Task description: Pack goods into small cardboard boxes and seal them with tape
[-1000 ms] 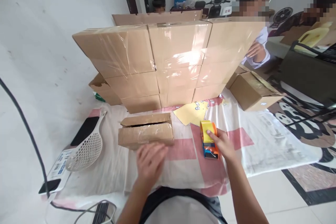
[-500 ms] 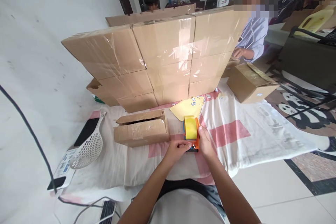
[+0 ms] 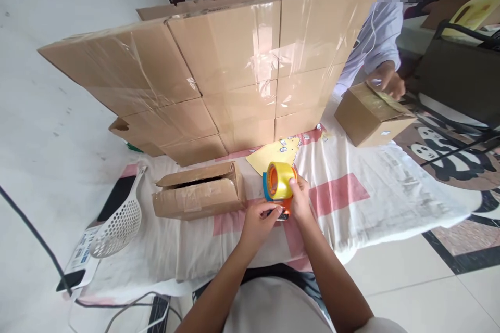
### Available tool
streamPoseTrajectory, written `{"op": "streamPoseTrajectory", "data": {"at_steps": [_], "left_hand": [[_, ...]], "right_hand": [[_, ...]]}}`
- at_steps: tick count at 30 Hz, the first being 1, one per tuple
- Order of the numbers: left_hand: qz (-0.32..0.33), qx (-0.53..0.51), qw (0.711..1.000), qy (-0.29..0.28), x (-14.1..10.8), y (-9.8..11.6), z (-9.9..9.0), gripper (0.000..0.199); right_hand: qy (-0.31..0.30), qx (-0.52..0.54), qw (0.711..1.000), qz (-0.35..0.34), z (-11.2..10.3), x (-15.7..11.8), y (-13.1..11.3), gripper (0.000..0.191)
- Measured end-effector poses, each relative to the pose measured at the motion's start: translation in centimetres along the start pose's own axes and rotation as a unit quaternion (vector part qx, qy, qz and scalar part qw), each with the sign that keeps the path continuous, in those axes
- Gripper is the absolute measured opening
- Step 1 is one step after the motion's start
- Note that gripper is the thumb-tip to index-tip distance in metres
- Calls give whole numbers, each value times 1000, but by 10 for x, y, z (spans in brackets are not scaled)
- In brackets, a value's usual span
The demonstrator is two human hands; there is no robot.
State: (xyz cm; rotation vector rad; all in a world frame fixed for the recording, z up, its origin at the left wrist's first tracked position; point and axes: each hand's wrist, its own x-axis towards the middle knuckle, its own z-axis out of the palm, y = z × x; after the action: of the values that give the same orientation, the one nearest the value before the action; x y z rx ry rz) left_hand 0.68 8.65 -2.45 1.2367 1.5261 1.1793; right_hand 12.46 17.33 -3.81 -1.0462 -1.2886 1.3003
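Note:
My right hand [image 3: 300, 199] grips a tape dispenser [image 3: 286, 207] by its orange side, thumb on the yellow tape roll [image 3: 282, 181]. The roll is turned so its orange core shows. My left hand [image 3: 258, 221] is closed at the dispenser's lower front edge, thumb and fingers pinched there. Whether a tape end lies in that pinch is too small to tell. Left of my hands lies a cardboard box [image 3: 199, 200] with a gap between its top flaps. Just beyond the dispenser, a yellow paper piece [image 3: 269, 158] lies on the cloth.
Taped cardboard boxes [image 3: 238, 62] form a wall across the table's far side. A co-worker's hand [image 3: 390, 82] is at another box [image 3: 371, 114] on the right. A white perforated scoop [image 3: 119, 229] and a dark phone [image 3: 71, 280] lie left on the pink-and-white cloth [image 3: 336, 218].
The tape dispenser has turned in my hands, bringing the roll's open core into view. The co-worker's hand has come over the right-hand box. My view has shifted slightly.

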Motion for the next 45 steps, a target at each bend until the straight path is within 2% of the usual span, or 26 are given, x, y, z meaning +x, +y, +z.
{"op": "streamPoseTrajectory", "data": {"at_steps": [2,5,8,13,18,27,30,33,36,39,45], "left_hand": [[4,23,1000,2,1,3,-2,23],[-8,15,1000,2,2,2,-2,23],[-41,-26,999,3,5,-2,0,22],[-88,-78,993,-8,9,-6,0,21],[-149,-127,980,-17,10,4,-4,24],[-221,-154,963,-20,5,19,-11,24],[-206,-135,969,-16,4,27,-17,23],[-159,-63,985,-29,3,32,-22,22],[-96,10,995,-24,0,28,-24,17],[-47,25,998,-19,-4,21,-23,16],[-55,21,998,-25,-11,23,-19,17]], "right_hand": [[-2,43,999,23,3,1,-5,44],[-56,87,993,62,3,0,-14,37],[-115,131,983,64,1,-3,-19,33],[-166,161,971,52,-2,-4,-22,30],[-157,161,973,54,0,-1,-19,19],[-162,140,976,34,6,-5,-7,17],[-140,105,984,23,4,-2,-12,18],[-129,97,987,6,-1,2,-17,19],[-121,107,987,14,-3,2,-19,17],[-106,118,987,32,-2,-1,-16,15],[-86,104,990,36,-1,-5,-11,19]]}}
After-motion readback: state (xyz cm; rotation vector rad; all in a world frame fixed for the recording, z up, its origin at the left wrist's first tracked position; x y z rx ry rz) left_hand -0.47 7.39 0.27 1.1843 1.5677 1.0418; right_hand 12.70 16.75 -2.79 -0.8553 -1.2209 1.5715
